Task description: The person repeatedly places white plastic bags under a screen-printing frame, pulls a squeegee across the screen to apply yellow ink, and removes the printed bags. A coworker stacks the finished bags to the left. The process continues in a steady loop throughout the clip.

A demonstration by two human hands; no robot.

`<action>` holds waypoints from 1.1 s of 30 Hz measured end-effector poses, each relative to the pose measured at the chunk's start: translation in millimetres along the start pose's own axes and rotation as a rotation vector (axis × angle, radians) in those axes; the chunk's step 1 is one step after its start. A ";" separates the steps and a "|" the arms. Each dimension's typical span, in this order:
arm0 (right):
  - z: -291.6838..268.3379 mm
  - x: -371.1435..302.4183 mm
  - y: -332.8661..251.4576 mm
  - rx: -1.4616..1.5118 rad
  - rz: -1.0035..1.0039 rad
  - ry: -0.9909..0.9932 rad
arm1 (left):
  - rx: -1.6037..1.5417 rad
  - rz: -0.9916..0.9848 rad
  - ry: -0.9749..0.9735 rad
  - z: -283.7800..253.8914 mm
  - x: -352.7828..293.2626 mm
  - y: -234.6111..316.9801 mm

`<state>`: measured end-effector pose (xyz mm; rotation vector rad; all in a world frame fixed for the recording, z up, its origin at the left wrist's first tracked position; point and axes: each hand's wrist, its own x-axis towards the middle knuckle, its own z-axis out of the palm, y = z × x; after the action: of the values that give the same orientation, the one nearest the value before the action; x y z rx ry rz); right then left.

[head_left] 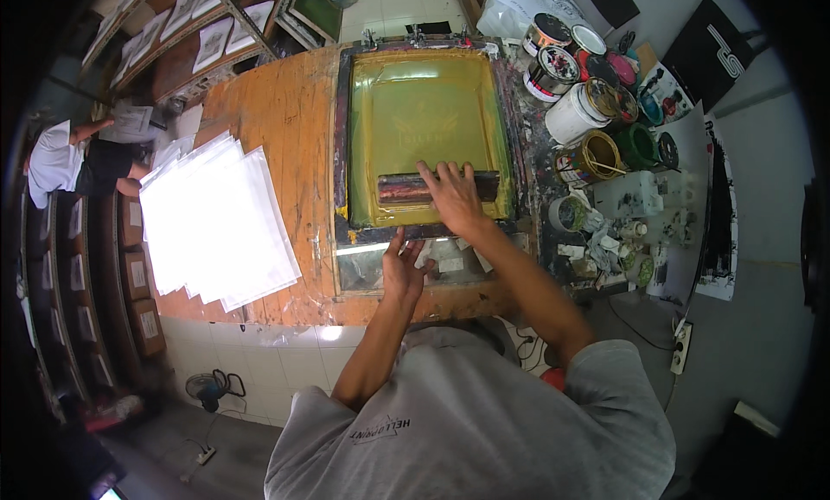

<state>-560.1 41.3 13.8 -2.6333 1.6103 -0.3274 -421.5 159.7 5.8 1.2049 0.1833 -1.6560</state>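
Note:
A screen printing frame [342,111] with yellow-green mesh lies in front of me on the wooden table, a faint emblem showing on the mesh. Across its near part rests a squeegee [398,190] with a dark, ink-stained handle. My right hand [456,202] is closed over the squeegee's handle from above, fingers pointing away from me. At the frame's near edge is my left hand [404,271], its fingertips against the rim and the other fingers curled beneath it. A glass pane [363,268] shows under the near side of the frame.
Left on the table [298,102] lies a fanned stack of white sheets [220,228]. Paint cans and tubs, including a white bucket [571,118], crowd the right side. A person [56,167] is at the far left beside shelves. Hinge clamps [415,42] line the frame's far edge.

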 end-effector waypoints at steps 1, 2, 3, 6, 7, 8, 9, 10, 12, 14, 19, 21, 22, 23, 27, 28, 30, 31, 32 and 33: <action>-0.1 3.5 2.6 0.034 0.010 -0.038 | -0.002 0.013 0.005 -1.4 3.1 -0.4; -0.9 4.4 4.8 0.068 0.020 -0.076 | -0.003 0.026 0.010 -2.8 8.0 -1.9; -6.9 4.0 3.1 0.134 0.030 -0.062 | -0.040 0.021 0.040 -12.9 22.7 -9.9; -4.0 -2.9 4.4 0.188 0.047 -0.196 | -0.053 0.009 0.046 -13.7 31.0 -12.3; 1.8 -5.9 4.5 0.180 0.023 -0.176 | -0.057 0.000 0.078 -11.8 30.4 -11.8; 11.9 -11.0 3.8 0.172 -0.003 -0.155 | -0.061 -0.009 0.110 -10.1 29.0 -11.2; 17.2 -11.6 5.4 0.161 -0.024 -0.134 | -0.063 -0.019 0.139 -4.1 27.7 -9.4; 22.7 -9.6 8.1 0.146 -0.024 -0.111 | -0.059 -0.019 0.153 0.2 26.4 -8.3; 32.3 -0.6 12.6 0.117 -0.025 -0.065 | -0.050 -0.016 0.182 5.5 21.8 -6.2; 37.5 26.7 27.5 0.134 -0.031 -0.065 | -0.009 -0.005 0.162 9.6 19.2 -3.9; 55.3 129.9 73.7 0.123 -0.001 -0.060 | -0.010 -0.033 0.257 12.0 17.1 -1.4; 74.0 174.7 98.9 0.104 -0.004 0.032 | -0.053 -0.048 0.267 4.6 21.8 -6.5; 78.8 197.6 108.7 0.099 0.002 0.039 | -0.078 -0.049 0.275 1.1 23.0 -7.8; 79.6 220.3 119.3 0.092 0.010 0.048 | -0.086 -0.044 0.264 0.6 22.6 -7.5; 79.7 279.4 150.6 -0.012 0.024 0.047 | -0.110 -0.025 0.259 4.0 18.1 -6.1; 76.9 283.9 152.0 0.026 0.015 0.002 | -0.115 -0.020 0.267 3.8 17.2 -5.5; 68.2 289.7 157.6 0.094 -0.001 -0.086 | -0.114 -0.020 0.239 0.0 15.9 -5.3; 63.8 285.3 160.2 0.156 -0.037 -0.030 | -0.114 -0.021 0.221 -0.7 16.4 -5.1; 59.1 281.9 162.3 0.205 -0.023 -0.020 | -0.113 -0.009 0.209 -1.2 17.4 -4.4; 48.6 275.4 159.8 0.254 -0.010 -0.015 | -0.115 0.000 0.200 0.2 14.8 -3.7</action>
<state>-569.4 -279.6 -12.4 -2.4484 1.4443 -0.4772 -424.0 151.8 -7.0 1.2813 0.3974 -1.5029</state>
